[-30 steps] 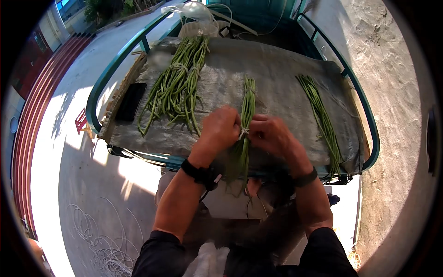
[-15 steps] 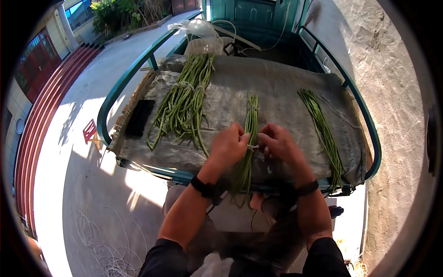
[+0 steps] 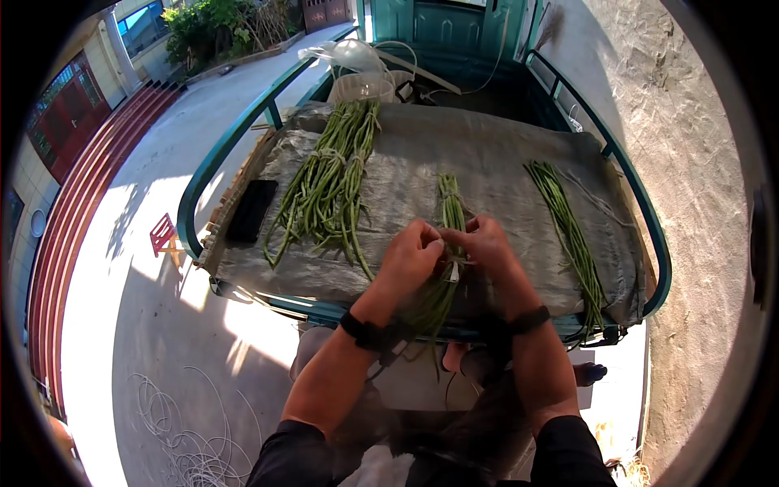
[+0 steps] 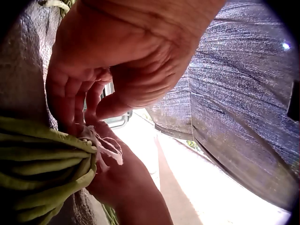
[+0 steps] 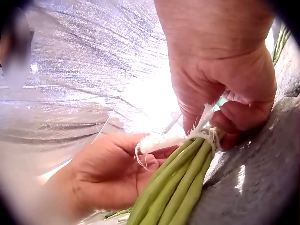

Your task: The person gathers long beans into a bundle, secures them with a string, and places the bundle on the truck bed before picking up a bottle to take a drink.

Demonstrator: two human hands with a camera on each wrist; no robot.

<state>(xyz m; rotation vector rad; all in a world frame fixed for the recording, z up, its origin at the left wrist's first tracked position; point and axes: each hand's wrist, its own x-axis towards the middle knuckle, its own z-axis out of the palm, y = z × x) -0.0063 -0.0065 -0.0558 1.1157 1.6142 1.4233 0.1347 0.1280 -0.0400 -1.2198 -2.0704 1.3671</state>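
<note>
A bundle of long green beans (image 3: 449, 192) lies lengthwise in the middle of the grey cloth (image 3: 406, 146), a white strip (image 3: 454, 269) tied round it. My left hand (image 3: 408, 258) and right hand (image 3: 491, 246) meet over the bundle beside the knot, fingertips nearly touching. In the left wrist view, the left hand (image 4: 122, 56) has thumb and fingers curled together by the strip's frayed ends (image 4: 110, 152). The right wrist view has the right hand (image 5: 225, 75) pinching the strip (image 5: 161, 142) at the beans (image 5: 176, 187); its fingertips are partly hidden.
Tied bean bundles (image 3: 324, 187) lie at the left, beside a black phone (image 3: 252, 211). Loose beans (image 3: 568, 231) lie at the right. Green rails (image 3: 235, 146) flank the cloth; a white basket (image 3: 363, 87) stands behind it.
My hands have come together over the bundle from either side of it. The bundle's lower ends lean more to the left, and the head view has tilted upward.
</note>
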